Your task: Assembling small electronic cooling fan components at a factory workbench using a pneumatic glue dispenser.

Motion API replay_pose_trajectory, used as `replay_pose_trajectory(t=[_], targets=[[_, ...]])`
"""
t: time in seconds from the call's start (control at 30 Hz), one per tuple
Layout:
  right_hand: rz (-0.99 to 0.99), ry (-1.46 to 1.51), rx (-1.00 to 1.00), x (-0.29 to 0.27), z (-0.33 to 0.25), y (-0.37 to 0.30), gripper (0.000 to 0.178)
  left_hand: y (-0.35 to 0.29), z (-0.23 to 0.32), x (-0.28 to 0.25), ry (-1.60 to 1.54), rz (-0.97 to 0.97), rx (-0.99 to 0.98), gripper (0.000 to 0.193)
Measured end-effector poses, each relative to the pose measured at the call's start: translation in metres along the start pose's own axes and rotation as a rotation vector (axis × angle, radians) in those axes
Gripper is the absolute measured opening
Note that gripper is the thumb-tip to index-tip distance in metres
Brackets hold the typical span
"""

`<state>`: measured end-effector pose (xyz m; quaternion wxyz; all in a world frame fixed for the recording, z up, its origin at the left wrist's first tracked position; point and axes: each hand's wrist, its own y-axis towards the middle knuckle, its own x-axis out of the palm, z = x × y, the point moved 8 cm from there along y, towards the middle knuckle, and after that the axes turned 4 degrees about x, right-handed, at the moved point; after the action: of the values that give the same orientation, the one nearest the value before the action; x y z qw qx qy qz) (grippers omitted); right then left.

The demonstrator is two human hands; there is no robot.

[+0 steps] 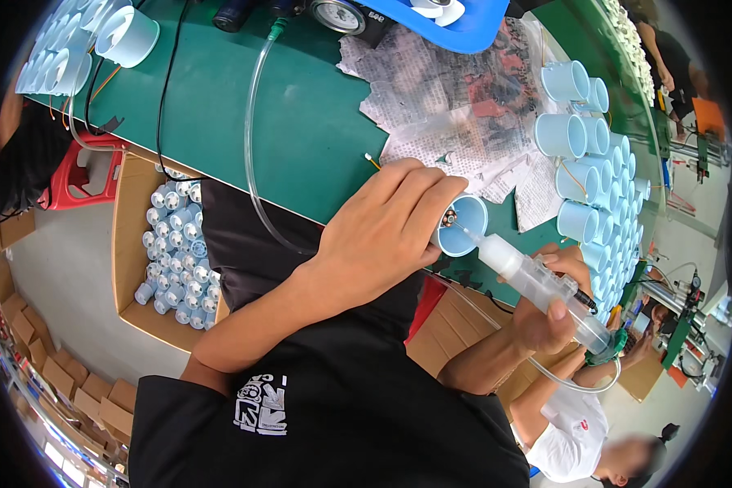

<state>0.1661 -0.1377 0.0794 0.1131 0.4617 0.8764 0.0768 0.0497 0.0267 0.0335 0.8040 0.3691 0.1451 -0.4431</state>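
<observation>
My left hand (386,232) is closed round a light blue plastic cup (476,210), tilted with its mouth toward the right. Inside the cup, near my fingertips, sits a small dark part with coppery spots (449,218). My right hand (549,317) grips a translucent dispensing syringe (533,279) with a green cap (612,346) and a clear hose at its rear end. The thin needle of the syringe reaches into the cup's mouth, close to the small part. Whether the needle touches it, I cannot tell.
Many light blue cups (573,134) crowd the right of the green table (317,122), beside torn newspaper (455,106). A blue tray (464,28) and pressure gauge (338,15) are at the back. Left lies a carton (130,236) of white-topped parts; a person (573,427) sits lower right.
</observation>
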Motion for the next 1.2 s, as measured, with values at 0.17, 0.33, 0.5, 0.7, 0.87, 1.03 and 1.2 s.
replay_pose_trajectory(t=[0.17,0.33,0.5,0.7,0.87,1.03,1.2], targets=[[-0.113,-0.014,-0.051,-0.001,0.003,-0.001,0.048,-0.001,0.0,-0.001,-0.003,0.002,-0.007,0.075],[-0.114,-0.027,-0.047,0.0,0.002,-0.001,0.049,-0.001,0.001,-0.001,0.003,-0.009,-0.003,0.075],[-0.042,-0.012,-0.017,0.003,0.001,0.0,0.05,0.001,-0.001,0.0,-0.002,-0.015,-0.006,0.075],[0.088,0.271,0.032,0.001,0.008,0.001,0.053,0.003,-0.002,-0.004,-0.002,-0.018,-0.004,0.074],[0.172,0.66,0.397,-0.001,0.051,-0.01,0.031,0.001,0.001,-0.004,-0.004,-0.025,0.001,0.072],[0.396,0.886,0.712,0.022,0.084,-0.011,0.044,0.001,0.003,-0.005,0.025,-0.026,0.01,0.071],[0.188,0.84,0.875,0.045,0.073,-0.006,0.049,0.001,0.002,-0.01,0.0,-0.02,0.005,0.074]])
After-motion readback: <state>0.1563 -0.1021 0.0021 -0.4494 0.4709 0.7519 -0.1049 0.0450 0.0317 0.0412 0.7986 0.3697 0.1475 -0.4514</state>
